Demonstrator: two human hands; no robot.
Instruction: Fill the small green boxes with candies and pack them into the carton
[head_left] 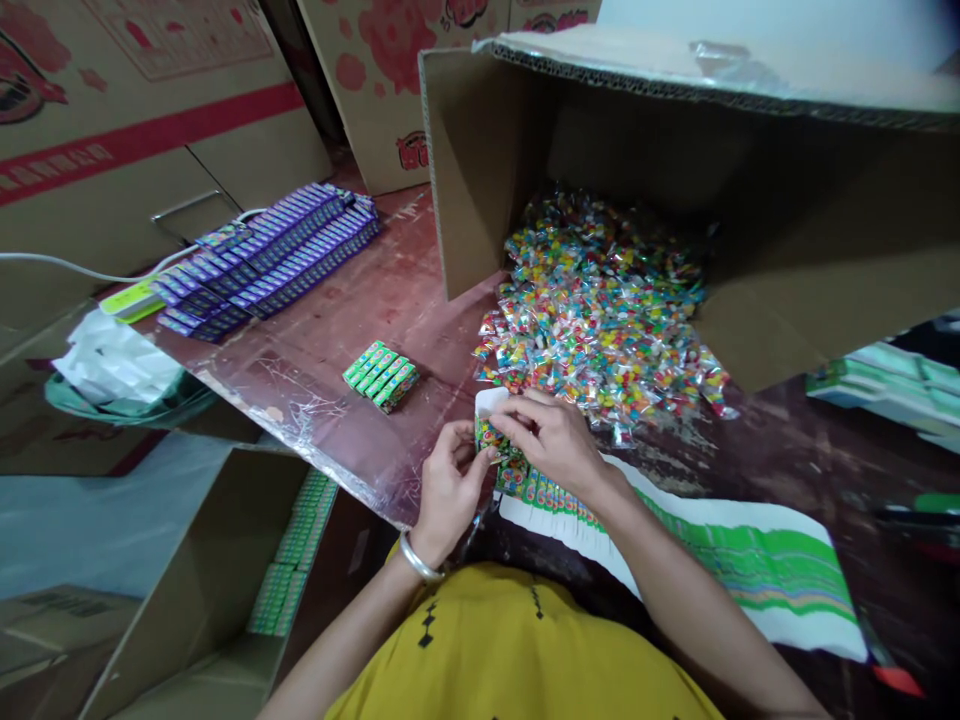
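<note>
Near the table's front edge, both hands work on a small green printed candy box (487,432) with a white flap raised at its top. My left hand (452,480) grips the box's left side between thumb and fingers. My right hand (551,440) has its fingers closed at the box's open top; what they pinch is hidden. Beneath the right forearm runs a long row of flat green and white box blanks (750,555). Just beyond the hands lies a heap of small clear packets of colourful candies (600,310). Several filled green boxes (381,375) stand in a block to the left.
A large carton (465,180) lies on its side around the packets. Purple boxes (277,260) are stacked at the back left beside a white cable (75,265). Below the table edge, an open carton (187,560) holds rows of green boxes (289,560). A white bag (116,360) hangs at the left.
</note>
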